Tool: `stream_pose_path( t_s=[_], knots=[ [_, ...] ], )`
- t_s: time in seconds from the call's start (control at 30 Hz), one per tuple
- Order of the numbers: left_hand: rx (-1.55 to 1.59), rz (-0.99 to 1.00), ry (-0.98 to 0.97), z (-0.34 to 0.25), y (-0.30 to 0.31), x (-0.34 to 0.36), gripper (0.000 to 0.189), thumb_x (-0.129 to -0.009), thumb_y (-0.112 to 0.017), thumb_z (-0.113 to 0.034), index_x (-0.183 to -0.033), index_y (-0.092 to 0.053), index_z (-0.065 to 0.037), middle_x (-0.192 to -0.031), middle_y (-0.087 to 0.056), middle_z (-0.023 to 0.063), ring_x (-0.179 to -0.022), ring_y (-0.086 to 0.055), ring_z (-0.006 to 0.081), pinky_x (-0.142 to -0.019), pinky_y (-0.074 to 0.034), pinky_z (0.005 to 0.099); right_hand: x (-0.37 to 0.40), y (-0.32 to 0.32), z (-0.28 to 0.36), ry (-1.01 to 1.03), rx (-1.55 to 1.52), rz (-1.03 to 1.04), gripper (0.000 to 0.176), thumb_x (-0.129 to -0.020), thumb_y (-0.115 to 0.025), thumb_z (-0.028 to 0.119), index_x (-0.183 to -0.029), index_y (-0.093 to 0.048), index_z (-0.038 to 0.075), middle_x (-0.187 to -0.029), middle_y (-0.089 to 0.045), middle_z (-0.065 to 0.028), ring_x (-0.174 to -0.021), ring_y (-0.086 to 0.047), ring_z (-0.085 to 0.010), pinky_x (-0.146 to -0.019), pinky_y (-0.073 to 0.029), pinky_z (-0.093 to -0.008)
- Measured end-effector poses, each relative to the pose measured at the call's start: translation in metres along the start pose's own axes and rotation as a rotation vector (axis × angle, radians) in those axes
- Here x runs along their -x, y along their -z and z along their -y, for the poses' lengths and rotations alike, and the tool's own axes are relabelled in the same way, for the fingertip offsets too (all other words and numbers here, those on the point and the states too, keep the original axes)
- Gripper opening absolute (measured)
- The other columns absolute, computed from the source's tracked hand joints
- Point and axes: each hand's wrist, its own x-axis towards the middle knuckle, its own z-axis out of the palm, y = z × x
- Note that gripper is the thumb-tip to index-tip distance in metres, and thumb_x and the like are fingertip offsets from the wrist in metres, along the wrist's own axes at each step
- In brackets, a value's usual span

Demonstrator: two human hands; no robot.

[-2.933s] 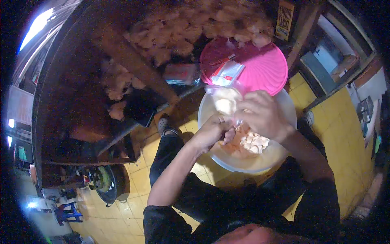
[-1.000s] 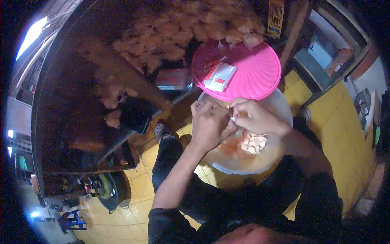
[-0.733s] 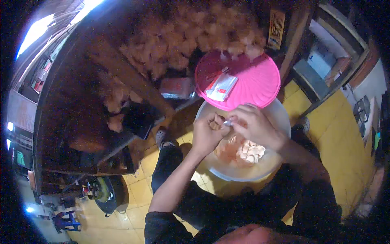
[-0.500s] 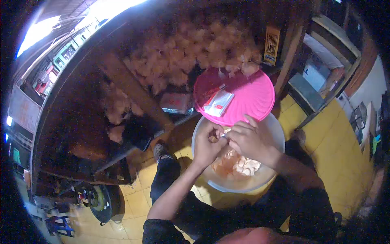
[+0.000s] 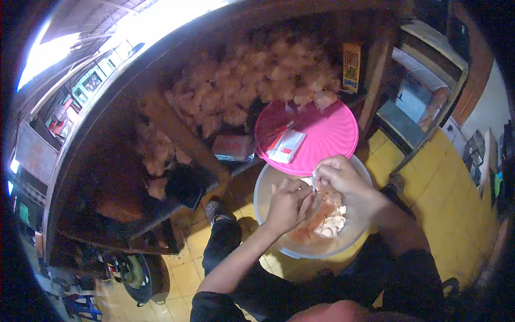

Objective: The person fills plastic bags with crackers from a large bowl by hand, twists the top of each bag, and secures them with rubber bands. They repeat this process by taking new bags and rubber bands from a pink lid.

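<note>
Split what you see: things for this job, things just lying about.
For the job, apparently: left hand, right hand, whitish plastic between them, tub, pale pieces inside it, pink lid, white packet.

Lying about, apparently: orange box, dark pan, blue stool.

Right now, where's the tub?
In the head view, the tub is right of centre and slightly low, beneath the left hand and right hand, with the pink lid overlapping its far edge.
</note>
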Motion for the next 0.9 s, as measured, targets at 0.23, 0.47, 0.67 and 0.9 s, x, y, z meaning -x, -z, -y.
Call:
stream_pose_path(
  t_s=[0.23,0.47,0.67,0.9],
  knots=[
    [0.201,-0.035,0.159,-0.004,0.055,-0.025,0.017,-0.088,-0.059,-0.009,-0.102,-0.067,-0.003,-0.099,-0.067,0.0137,-0.090,-0.064,0.0215,-0.081,-0.050,0.0327,-0.003,0.034,0.006,0.334,0.190,-0.240,0.016,-0.094,-0.057,0.011,-0.099,-0.066,-0.002,-0.079,-0.064,-0.0017,-0.069,-0.057,-0.0075,-0.063,-0.048,-0.0250],
    [-0.182,-0.193,0.028,0.068,0.015,-0.051,0.057,-0.074,-0.056,0.004,-0.130,-0.051,-0.003,-0.137,-0.042,0.0262,-0.123,-0.046,0.0423,-0.104,-0.038,0.0471,-0.005,0.023,-0.002,0.366,0.340,-0.303,0.016,-0.091,-0.060,0.012,-0.100,-0.065,-0.001,-0.081,-0.066,-0.0048,-0.073,-0.061,-0.0100,-0.066,-0.050,-0.0277],
    [-0.241,-0.183,0.115,0.106,-0.004,-0.058,0.034,-0.075,-0.059,0.005,-0.108,-0.063,-0.002,-0.108,-0.061,0.0218,-0.095,-0.060,0.0404,-0.083,-0.048,0.0464,-0.002,-0.008,-0.005,0.488,0.813,-0.097,0.019,-0.084,-0.061,0.012,-0.099,-0.064,0.002,-0.092,-0.063,-0.0144,-0.085,-0.063,-0.0322,-0.077,-0.052,-0.0421],
    [0.000,-0.295,-0.031,0.059,-0.006,-0.059,0.015,-0.078,-0.058,0.005,-0.092,-0.061,0.001,-0.096,-0.061,0.0211,-0.088,-0.061,0.0414,-0.073,-0.050,0.0454,-0.025,-0.028,-0.031,0.616,1.425,-0.247,0.023,-0.085,-0.055,0.019,-0.099,-0.065,0.003,-0.112,-0.057,-0.0096,-0.104,-0.056,-0.0258,-0.086,-0.046,-0.0416]
  ],
)
